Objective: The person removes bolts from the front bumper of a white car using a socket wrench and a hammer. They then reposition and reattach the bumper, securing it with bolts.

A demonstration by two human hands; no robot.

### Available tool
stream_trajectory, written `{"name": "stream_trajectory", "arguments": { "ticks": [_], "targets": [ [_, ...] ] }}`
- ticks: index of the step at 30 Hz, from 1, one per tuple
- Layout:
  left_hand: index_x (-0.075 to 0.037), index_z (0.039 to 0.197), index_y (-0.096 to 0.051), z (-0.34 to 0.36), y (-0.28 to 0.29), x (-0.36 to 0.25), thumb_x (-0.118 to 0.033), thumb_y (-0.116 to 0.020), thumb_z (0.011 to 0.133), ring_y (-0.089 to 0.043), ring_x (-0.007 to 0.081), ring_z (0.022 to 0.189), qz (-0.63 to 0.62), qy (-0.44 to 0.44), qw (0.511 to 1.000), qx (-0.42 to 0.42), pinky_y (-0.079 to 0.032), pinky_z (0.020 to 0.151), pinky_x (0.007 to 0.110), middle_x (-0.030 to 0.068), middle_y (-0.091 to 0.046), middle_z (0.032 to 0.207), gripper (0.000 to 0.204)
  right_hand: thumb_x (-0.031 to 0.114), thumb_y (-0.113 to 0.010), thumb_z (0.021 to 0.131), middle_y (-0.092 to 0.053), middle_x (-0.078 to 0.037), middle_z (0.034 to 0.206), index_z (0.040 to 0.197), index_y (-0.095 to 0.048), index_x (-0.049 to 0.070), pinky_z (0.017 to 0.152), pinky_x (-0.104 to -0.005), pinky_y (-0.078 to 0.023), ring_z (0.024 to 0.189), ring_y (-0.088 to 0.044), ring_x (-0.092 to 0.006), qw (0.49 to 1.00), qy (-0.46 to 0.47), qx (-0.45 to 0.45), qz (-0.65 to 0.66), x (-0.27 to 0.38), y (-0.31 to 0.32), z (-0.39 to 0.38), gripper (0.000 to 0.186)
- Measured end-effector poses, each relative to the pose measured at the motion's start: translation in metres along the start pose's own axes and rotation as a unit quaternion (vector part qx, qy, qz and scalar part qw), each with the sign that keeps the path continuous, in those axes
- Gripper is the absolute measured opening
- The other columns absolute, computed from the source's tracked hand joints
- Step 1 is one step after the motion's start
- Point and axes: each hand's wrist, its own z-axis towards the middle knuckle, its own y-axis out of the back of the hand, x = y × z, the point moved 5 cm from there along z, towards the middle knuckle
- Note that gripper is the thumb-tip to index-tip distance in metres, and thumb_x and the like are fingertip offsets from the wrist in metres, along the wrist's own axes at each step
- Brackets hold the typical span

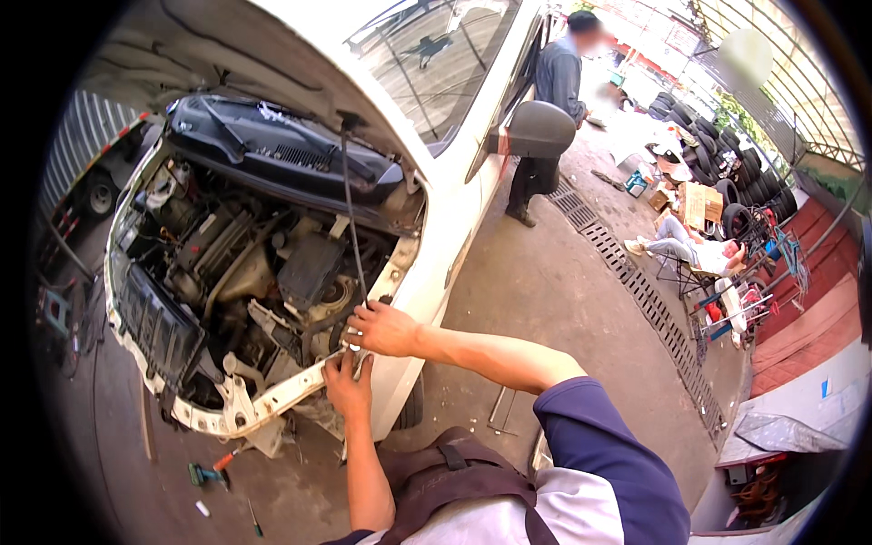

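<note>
L grip (348, 386) at R end of rail (291, 394), long axis running L along car's (454, 227) front edge; R grip (383, 329) farther back, nearer rod (352, 209) foot; spread or pinching, both: can't tell.

A car repair yard, by the look of it: a white car (447, 259) has its hood (272, 59) propped up and engine (250, 272) bare; on the ground by the car's front lie a power drill (196, 474) and a screwdriver (257, 521); right of the car run a drain grate (601, 240), heaped tyres (770, 186) and cardboard boxes (701, 205)
</note>
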Motion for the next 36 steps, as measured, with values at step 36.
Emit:
{"name": "stream_trajectory", "arguments": {
  "ticks": [36],
  "targets": [
    [-0.014, 0.124, -0.071, -0.002, 0.003, -0.007, -0.038, -0.075, 0.088, -0.055, 0.0334, 0.104, 0.020, 0.001, 0.998, 0.053, -0.051, 0.080, 0.046, 0.0111, -0.057, 0.105, 0.043, 0.023, -0.062, 0.087, -0.061, -0.002, 0.113, 0.126, -0.064, 0.014, 0.088, -0.0349, -0.047, 0.108, -0.057, -0.0192, 0.998, -0.024, 0.033, 0.054, 0.009, -0.006, -0.011, 0.041]
  ]
}}
